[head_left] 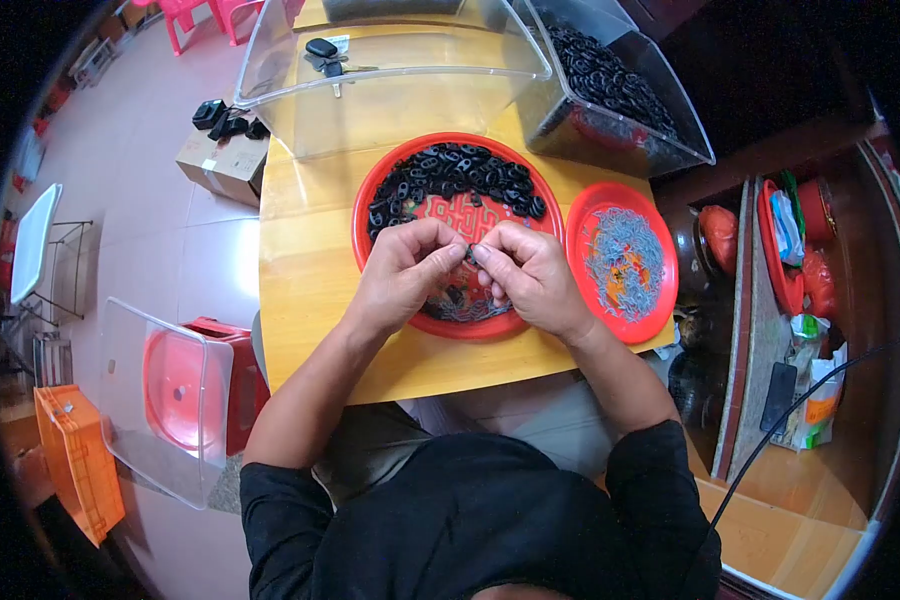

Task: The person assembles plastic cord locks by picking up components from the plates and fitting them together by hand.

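Observation:
My left hand (405,272) and my right hand (530,272) meet fingertip to fingertip over a big red plate (370,190). Between them they pinch a small black ring (469,254), mostly hidden by the fingers. The far half of the plate holds a heap of several black oval rings (460,178). To the right lies a smaller red plate (588,205) with a pile of thin grey metal pieces (625,255). Both plates rest on a yellow wooden table (310,290).
A clear plastic bin (620,100) full of black rings stands at the back right. A clear lid (390,80) and a set of keys (325,55) lie at the back. A red stool (205,375), a clear box and an orange crate (75,460) stand on the floor at left. A wooden shelf (800,300) with clutter is at right.

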{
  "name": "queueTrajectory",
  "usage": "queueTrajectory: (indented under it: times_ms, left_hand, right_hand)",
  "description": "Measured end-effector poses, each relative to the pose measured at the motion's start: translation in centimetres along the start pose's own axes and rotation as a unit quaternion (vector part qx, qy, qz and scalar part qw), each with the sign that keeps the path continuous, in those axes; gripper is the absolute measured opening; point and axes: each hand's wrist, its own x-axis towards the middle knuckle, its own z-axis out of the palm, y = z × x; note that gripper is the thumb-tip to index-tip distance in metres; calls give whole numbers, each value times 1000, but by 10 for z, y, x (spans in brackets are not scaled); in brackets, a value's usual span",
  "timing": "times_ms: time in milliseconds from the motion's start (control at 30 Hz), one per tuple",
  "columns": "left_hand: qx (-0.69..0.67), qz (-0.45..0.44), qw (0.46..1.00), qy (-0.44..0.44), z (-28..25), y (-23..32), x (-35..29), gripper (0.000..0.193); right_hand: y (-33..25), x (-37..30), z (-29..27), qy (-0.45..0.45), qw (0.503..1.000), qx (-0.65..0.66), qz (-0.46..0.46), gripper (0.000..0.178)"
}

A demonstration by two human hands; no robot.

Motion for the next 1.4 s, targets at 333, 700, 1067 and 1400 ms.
queueTrajectory:
  times_ms: [333, 700, 1067, 1400]
  left_hand:
    - [52, 54, 997, 19, 3, 0, -3, 12]
    - [161, 137, 970, 120, 11, -13, -8, 11]
    - [-34, 23, 999, 35, 7, -4, -1, 15]
    - [22, 52, 998, 24, 8, -4, -2, 16]
  right_hand:
    - [2, 1, 1, 11, 999, 33, 2, 13]
    - [4, 1, 14, 28, 990, 125, 63, 11]
    - [0, 0, -4, -4, 991, 124, 41, 14]
    - [2, -5, -3, -18, 998, 59, 12, 13]
